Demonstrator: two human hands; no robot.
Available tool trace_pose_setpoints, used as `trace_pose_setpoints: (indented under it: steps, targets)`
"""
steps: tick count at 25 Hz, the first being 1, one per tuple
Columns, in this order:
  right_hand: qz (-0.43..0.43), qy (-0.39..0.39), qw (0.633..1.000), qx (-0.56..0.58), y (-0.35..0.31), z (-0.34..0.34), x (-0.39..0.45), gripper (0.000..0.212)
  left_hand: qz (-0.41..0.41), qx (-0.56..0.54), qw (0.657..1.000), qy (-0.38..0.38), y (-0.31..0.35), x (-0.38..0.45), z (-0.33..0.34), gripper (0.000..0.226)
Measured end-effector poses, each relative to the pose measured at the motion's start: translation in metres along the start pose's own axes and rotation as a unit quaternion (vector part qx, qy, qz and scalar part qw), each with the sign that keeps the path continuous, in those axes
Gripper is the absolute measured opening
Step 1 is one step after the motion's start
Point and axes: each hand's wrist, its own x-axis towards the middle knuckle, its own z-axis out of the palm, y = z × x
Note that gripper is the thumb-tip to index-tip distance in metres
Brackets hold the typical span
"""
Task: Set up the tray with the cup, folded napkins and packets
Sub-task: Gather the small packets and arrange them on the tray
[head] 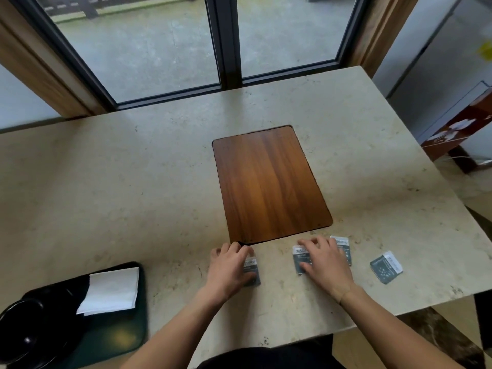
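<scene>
Hands (pixel 230 267) (pixel 326 265) resting on packets (pixel 386 267)

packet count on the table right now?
4. One under the left hand, two under the right hand at and, one loose to the right. More could be hidden under the hands.

Both arms are bare, with no sleeves showing. The right hand (pixel 326 265) has a thin band around its wrist. The left hand (pixel 229 267) wears nothing.

Soft daylight from the window (pixel 170 46) ahead; wide-angle bending at edges, slight overall softness.
</scene>
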Motion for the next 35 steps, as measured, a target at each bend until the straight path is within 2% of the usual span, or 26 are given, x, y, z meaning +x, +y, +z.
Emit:
trace_pose_setpoints:
  steps: [7, 14, 21, 25, 30, 35]
  targets:
    - [0.033, 0.011, 0.999, 0.007, -0.006, -0.003, 0.000, 0.028, 0.024, -0.017, 0.999, -0.021, -0.002, 0.006, -0.002, 0.029]
    - [0.068, 0.031, 0.997, 0.024, -0.016, 0.001, -0.022, 0.016, 0.068, -0.065, 0.995, -0.029, -0.004, 0.007, -0.007, 0.009]
    - [0.129, 0.043, 0.983, 0.125, -0.023, 0.008, -0.044, 0.006, 0.097, -0.100, 0.989, -0.046, -0.007, 0.011, -0.014, 0.017]
    - [0.136, 0.054, 0.975, 0.166, -0.021, 0.006, -0.053, 0.006, 0.090, -0.136, 0.985, -0.064, 0.000, 0.017, -0.020, 0.015]
    - [0.147, 0.053, 0.962, 0.222, 0.004, -0.007, -0.052, 0.006, 0.092, -0.177, 0.977, -0.077, 0.034, 0.029, -0.028, 0.011]
    - [0.144, 0.036, 0.957, 0.251, 0.056, -0.023, -0.056, 0.004, 0.094, -0.187, 0.973, -0.098, 0.090, 0.051, -0.025, 0.012]
